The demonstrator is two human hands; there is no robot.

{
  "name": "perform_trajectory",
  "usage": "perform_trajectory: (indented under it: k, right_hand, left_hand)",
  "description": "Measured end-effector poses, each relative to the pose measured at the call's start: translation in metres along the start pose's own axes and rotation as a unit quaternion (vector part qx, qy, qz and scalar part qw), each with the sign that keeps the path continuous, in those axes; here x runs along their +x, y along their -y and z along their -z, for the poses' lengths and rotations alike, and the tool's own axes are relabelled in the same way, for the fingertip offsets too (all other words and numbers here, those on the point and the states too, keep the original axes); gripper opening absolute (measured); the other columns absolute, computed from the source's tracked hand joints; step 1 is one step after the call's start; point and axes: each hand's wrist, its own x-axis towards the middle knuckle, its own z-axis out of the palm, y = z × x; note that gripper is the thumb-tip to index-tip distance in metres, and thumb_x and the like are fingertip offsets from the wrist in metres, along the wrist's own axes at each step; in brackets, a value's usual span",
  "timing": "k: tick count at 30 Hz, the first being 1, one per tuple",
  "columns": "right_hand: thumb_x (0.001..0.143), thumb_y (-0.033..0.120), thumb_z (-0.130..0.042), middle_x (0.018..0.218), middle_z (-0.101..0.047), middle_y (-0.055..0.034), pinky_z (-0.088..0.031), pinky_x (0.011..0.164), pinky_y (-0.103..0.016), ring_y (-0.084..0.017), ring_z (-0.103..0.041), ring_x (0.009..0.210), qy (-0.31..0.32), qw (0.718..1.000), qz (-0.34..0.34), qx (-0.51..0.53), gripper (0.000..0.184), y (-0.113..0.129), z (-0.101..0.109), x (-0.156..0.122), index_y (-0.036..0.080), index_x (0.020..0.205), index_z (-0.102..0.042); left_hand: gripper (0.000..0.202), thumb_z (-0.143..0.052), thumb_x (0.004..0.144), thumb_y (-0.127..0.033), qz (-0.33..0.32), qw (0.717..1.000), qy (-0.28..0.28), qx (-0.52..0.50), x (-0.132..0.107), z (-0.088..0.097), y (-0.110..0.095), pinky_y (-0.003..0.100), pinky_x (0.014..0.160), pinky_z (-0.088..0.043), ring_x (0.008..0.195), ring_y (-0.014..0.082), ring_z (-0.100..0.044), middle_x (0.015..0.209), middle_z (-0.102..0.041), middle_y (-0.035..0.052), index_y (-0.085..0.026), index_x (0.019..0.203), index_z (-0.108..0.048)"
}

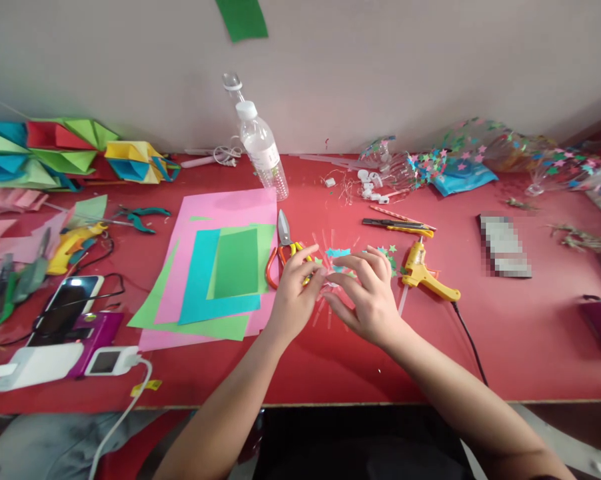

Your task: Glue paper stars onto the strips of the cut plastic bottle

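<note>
Both hands meet at the middle of the table, over a clear plastic piece (324, 319) with strips fanning out like rays. My left hand (294, 290) has its thumb and fingers pressed together at the fingertips; whatever lies in that pinch is too small to make out. My right hand (369, 297) is curved just beside it, its fingers and thumb spread apart. Beneath and between the fingers show blue and green paper stars (338, 253), partly hidden. Scissors (284, 230) with orange and yellow handles lie by my left hand. A yellow glue gun (420, 272) rests right of my right hand.
Coloured paper sheets (235, 263) are stacked to the left. A water bottle (265, 153) stands near the wall. A box cutter (398, 227) lies behind the glue gun. Farther left are phones (68, 308), cables and pliers (143, 217); star-covered plastic pieces (425, 167) sit at the back right.
</note>
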Motion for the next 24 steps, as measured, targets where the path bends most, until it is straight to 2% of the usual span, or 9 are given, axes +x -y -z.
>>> perform_trajectory:
  k: [4,11,17,24]
  right_hand:
    - [0.083,0.028,-0.064,0.107,-0.066,-0.0067,-0.036,0.105,-0.05,-0.024,-0.054,0.104,-0.009,1.0,-0.016,-0.019,0.01,0.0,-0.004,-0.002,0.023,0.092,-0.062]
    - [0.083,0.029,-0.064,0.109,-0.067,-0.0074,-0.036,0.104,-0.05,-0.025,-0.056,0.103,-0.024,0.997,-0.032,-0.069,0.012,-0.001,-0.013,-0.003,0.023,0.092,-0.061]
    - [0.082,0.03,-0.063,0.109,-0.068,-0.0084,-0.036,0.104,-0.051,-0.026,-0.056,0.103,-0.021,0.996,-0.042,-0.077,0.015,0.001,-0.013,-0.001,0.022,0.095,-0.061]
    - [0.081,0.028,-0.063,0.108,-0.068,-0.0083,-0.035,0.105,-0.053,-0.026,-0.056,0.103,-0.01,0.996,-0.053,-0.065,0.012,0.002,-0.011,0.0,0.021,0.091,-0.06]
  left_hand:
    - [0.022,-0.052,0.094,-0.036,-0.018,1.0,0.001,0.022,-0.001,0.003,-0.001,0.05,0.11,-0.038,0.129,0.0235,-0.05,0.135,-0.056,0.0105,-0.02,0.084,-0.064]
    - [0.022,-0.049,0.096,-0.033,-0.022,1.0,-0.002,0.016,-0.002,0.0,0.001,0.048,0.108,-0.041,0.126,0.0224,-0.052,0.13,-0.058,0.0106,-0.021,0.086,-0.064]
    - [0.021,-0.049,0.096,-0.03,-0.027,1.0,0.005,0.016,-0.001,-0.001,0.001,0.048,0.108,-0.04,0.125,0.0224,-0.052,0.131,-0.057,0.011,-0.02,0.088,-0.065]
    - [0.02,-0.05,0.095,-0.028,-0.052,0.997,-0.007,0.057,-0.002,0.0,-0.003,0.048,0.104,-0.045,0.124,0.0233,-0.053,0.13,-0.058,0.0113,-0.019,0.089,-0.066]
